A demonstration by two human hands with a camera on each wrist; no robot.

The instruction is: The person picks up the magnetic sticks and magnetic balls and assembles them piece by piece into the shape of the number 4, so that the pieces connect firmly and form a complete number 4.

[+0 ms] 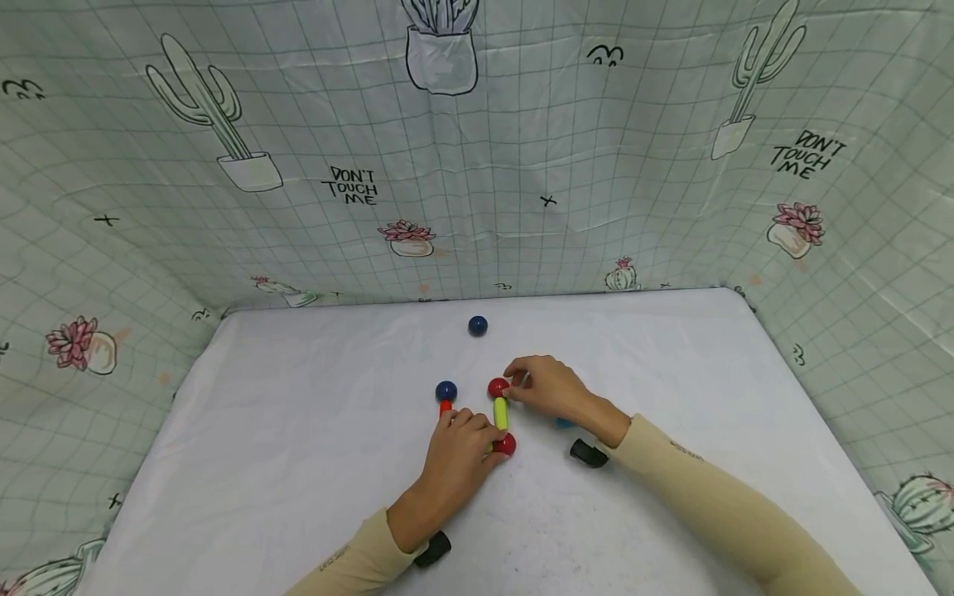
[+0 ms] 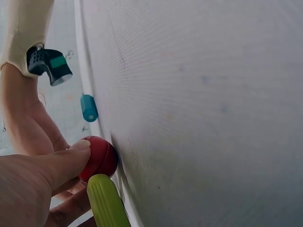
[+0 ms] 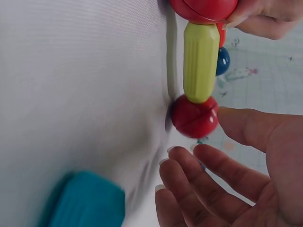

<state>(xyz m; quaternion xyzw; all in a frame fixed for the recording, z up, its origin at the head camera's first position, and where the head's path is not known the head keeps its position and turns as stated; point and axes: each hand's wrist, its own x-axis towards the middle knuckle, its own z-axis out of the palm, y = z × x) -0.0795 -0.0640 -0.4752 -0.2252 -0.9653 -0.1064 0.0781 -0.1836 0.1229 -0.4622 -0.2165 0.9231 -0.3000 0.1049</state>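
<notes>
My left hand [image 1: 464, 455] pinches a red ball [image 1: 505, 444] between thumb and fingers. A lime-green stick [image 1: 501, 414] runs from that ball to a farther red ball [image 1: 498, 387]. In the right wrist view, my right hand [image 3: 222, 175] has its thumb against this farther ball, and its other fingers spread away from it. Beside the left hand's ball, the left wrist view shows another ribbed lime-green stick [image 2: 108, 201]. Beyond the left fingers, a short red stick [image 1: 445, 406] bears a dark blue ball [image 1: 446, 391]; its near end is hidden by the hand.
A loose dark blue ball [image 1: 478, 326] lies toward the back of the white-covered table [image 1: 313, 463]. A teal stick [image 2: 89, 108] rests by the right forearm, partly covered in the head view. Black wrist cameras [image 1: 588, 453] sit under both wrists. Patterned cloth [image 1: 484, 149] hangs around the table.
</notes>
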